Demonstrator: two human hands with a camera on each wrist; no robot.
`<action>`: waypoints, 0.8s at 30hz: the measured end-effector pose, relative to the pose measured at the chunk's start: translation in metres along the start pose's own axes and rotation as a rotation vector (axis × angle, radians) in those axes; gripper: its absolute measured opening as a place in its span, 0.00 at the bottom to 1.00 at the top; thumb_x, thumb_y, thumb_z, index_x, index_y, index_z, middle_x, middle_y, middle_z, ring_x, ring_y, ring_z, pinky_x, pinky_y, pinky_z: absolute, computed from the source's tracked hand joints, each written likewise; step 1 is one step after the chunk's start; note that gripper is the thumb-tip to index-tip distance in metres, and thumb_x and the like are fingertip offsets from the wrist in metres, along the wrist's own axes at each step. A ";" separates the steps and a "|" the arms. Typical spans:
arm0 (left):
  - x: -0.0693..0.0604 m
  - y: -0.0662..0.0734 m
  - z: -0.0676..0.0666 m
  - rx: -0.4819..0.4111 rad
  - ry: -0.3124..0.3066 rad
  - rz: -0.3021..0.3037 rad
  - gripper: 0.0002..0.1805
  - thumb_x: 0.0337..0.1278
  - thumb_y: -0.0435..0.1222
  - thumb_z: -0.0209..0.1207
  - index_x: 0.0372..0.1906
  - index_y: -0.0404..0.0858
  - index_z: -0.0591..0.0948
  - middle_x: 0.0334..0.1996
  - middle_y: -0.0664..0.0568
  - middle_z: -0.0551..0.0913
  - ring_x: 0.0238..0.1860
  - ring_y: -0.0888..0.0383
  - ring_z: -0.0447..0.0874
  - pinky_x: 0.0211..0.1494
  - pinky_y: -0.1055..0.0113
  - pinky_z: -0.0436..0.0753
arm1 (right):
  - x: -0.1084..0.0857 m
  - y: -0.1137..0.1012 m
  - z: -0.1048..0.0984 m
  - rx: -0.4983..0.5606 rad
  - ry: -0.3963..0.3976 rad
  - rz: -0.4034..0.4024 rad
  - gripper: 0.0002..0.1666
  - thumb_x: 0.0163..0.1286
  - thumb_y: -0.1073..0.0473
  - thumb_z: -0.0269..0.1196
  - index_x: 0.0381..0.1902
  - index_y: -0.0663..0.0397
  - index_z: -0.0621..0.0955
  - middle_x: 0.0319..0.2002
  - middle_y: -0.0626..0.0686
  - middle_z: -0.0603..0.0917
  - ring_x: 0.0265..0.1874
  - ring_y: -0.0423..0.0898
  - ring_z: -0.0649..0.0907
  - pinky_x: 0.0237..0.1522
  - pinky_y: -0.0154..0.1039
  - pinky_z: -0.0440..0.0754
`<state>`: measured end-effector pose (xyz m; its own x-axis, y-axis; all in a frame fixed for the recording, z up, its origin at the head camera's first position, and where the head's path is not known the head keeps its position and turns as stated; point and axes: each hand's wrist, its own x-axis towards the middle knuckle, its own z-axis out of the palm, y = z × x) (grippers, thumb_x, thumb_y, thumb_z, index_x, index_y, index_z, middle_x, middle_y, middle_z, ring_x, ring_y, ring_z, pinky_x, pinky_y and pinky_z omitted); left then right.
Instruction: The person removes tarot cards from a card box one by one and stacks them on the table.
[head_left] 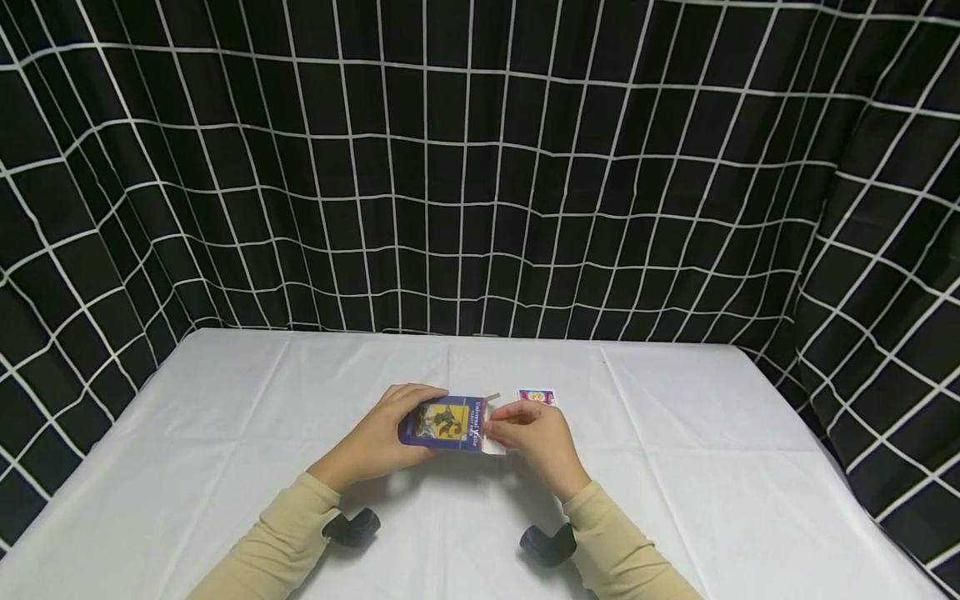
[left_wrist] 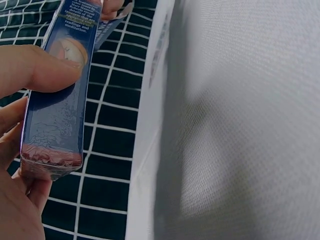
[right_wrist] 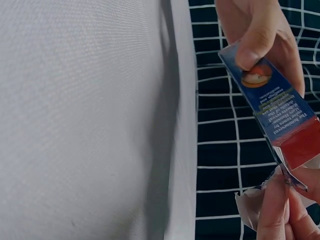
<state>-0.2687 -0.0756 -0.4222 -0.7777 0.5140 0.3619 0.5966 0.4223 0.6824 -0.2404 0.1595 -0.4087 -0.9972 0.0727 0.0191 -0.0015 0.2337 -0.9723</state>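
A blue tarot card box (head_left: pixel 444 423) with a yellow picture on its face is held above the table by my left hand (head_left: pixel 384 435). In the left wrist view the thumb (left_wrist: pixel 55 70) presses one narrow side of the box, with the other fingers behind it. My right hand (head_left: pixel 546 443) pinches the flap at the box's right end. The right wrist view shows that flap (right_wrist: pixel 250 204) bent out, with a red panel (right_wrist: pixel 300 145) beside it. What lies inside the box is hidden.
A small colourful card or sticker (head_left: pixel 537 397) lies on the white-covered table (head_left: pixel 225 400), just beyond my right hand and partly hidden by it. Dark curtains (head_left: pixel 450 183) with a white grid stand behind the table and at both sides. A dark strap piece hangs at each wrist.
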 end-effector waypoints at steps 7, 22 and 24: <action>0.000 0.001 0.000 0.003 -0.003 -0.004 0.40 0.38 0.30 0.72 0.65 0.43 0.75 0.63 0.47 0.77 0.65 0.47 0.68 0.69 0.46 0.69 | 0.000 0.000 -0.001 0.023 -0.011 0.018 0.14 0.56 0.66 0.71 0.39 0.71 0.84 0.30 0.55 0.88 0.26 0.37 0.84 0.33 0.31 0.86; 0.000 -0.002 -0.002 0.020 0.020 0.009 0.40 0.38 0.30 0.72 0.65 0.42 0.75 0.63 0.46 0.77 0.64 0.47 0.69 0.69 0.45 0.70 | 0.004 -0.005 -0.016 0.063 -0.064 0.017 0.20 0.57 0.70 0.66 0.49 0.73 0.80 0.32 0.56 0.86 0.27 0.40 0.85 0.36 0.37 0.88; 0.000 -0.002 -0.003 0.022 0.021 0.012 0.40 0.38 0.30 0.72 0.66 0.41 0.75 0.63 0.46 0.77 0.65 0.47 0.69 0.69 0.45 0.70 | 0.005 -0.005 -0.018 0.054 -0.071 0.010 0.22 0.57 0.70 0.65 0.50 0.73 0.80 0.31 0.55 0.86 0.27 0.40 0.85 0.36 0.38 0.88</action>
<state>-0.2707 -0.0788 -0.4221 -0.7745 0.5035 0.3829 0.6097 0.4329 0.6640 -0.2437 0.1758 -0.3994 -1.0000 0.0054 -0.0057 0.0066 0.1803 -0.9836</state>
